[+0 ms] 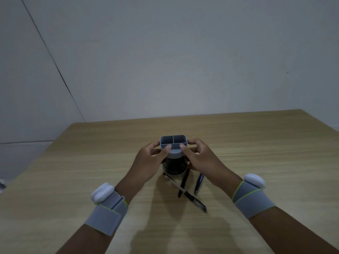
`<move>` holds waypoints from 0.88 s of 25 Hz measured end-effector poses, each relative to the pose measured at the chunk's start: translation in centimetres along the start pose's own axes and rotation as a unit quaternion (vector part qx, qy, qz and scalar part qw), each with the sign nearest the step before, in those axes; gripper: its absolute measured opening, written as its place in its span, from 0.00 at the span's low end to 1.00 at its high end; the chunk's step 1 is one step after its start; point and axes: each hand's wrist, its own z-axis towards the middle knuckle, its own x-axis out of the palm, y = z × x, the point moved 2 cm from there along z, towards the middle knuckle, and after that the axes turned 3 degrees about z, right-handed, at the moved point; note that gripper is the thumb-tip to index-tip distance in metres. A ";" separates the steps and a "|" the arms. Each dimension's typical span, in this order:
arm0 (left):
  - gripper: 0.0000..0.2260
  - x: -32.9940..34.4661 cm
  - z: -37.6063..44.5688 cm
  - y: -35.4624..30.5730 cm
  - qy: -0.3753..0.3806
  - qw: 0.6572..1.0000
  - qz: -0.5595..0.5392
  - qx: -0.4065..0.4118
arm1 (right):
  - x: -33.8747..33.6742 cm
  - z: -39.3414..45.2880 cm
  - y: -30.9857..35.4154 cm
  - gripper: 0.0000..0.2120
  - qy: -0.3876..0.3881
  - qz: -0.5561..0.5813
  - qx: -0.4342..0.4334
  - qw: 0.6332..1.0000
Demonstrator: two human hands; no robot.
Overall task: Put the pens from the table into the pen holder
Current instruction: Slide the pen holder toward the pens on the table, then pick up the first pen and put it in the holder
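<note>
Head view takes in a pale wall (183, 61) above a wide wooden surface (256, 153), bare except for a small cluster near its middle. Biggest in that cluster are the two forearms reaching in from below, each banded at the wrist with a grey strap (105, 219) carrying a white pod. The left hand (148, 162) and right hand (203, 160) meet around the pen holder (173, 143), a grey tub with a divided top, three compartments showing and all of them looking empty, set on a darker rounded base. Each grip is narrow and closed on the holder's upper rim, thumb at the near edge and fingers curled round the side, so the holder is pinched from both flanks and stands upright. Just in front of its base, between the wrists, lie the pens: a long clear-barrelled pen (184, 191) angled toward the right, a black pen (184, 182) crossing it, and a dark blue pen (199, 184) just to the right, partly under the right hand. No pen is in the holder yet, so the step in hand seems to be settling the holder. To do it well, set it flat with the openings facing up and steady, keep one hand on the rim as a brace, and free the other for the top pen of the crossed pair, lifting it clear rather than dragging its neighbour.
</note>
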 end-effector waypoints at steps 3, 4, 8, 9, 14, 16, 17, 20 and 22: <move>0.23 0.1 -1.0 -0.1 0.006 1.000 0.005 -0.003 | 0.0 -0.5 -0.4 0.19 -0.007 -0.005 -0.006 1.000; 0.25 0.1 -1.2 -0.4 0.007 1.000 0.009 -0.014 | -0.2 -0.7 -0.3 0.20 -0.006 -0.005 -0.006 1.000; 0.23 -1.0 -2.8 -1.7 -0.146 0.966 0.171 0.124 | -1.4 -1.5 0.1 0.24 0.001 -0.044 -0.025 0.999; 0.18 -0.9 -3.6 -2.4 -0.159 0.939 0.207 0.223 | -1.9 -1.7 0.2 0.23 -0.007 -0.065 -0.039 0.997; 0.11 2.7 -6.5 -2.2 0.171 0.816 0.376 0.405 | -4.0 -2.2 0.4 0.16 -0.005 -0.166 -0.103 0.981; 0.14 4.8 -6.7 -0.6 0.207 0.761 0.463 0.405 | -4.4 -2.3 0.4 0.13 -0.005 -0.196 -0.116 0.974; 0.15 5.7 -6.8 0.0 0.216 0.735 0.500 0.404 | -4.7 -2.2 0.3 0.12 -0.009 -0.205 -0.120 0.971; 0.14 6.6 -6.7 1.1 0.209 0.702 0.524 0.434 | -5.4 -2.1 0.0 0.11 -0.016 -0.219 -0.121 0.968; 0.12 6.5 -7.0 1.5 0.186 0.695 0.509 0.472 | -5.8 -2.1 -0.1 0.11 -0.015 -0.224 -0.119 0.967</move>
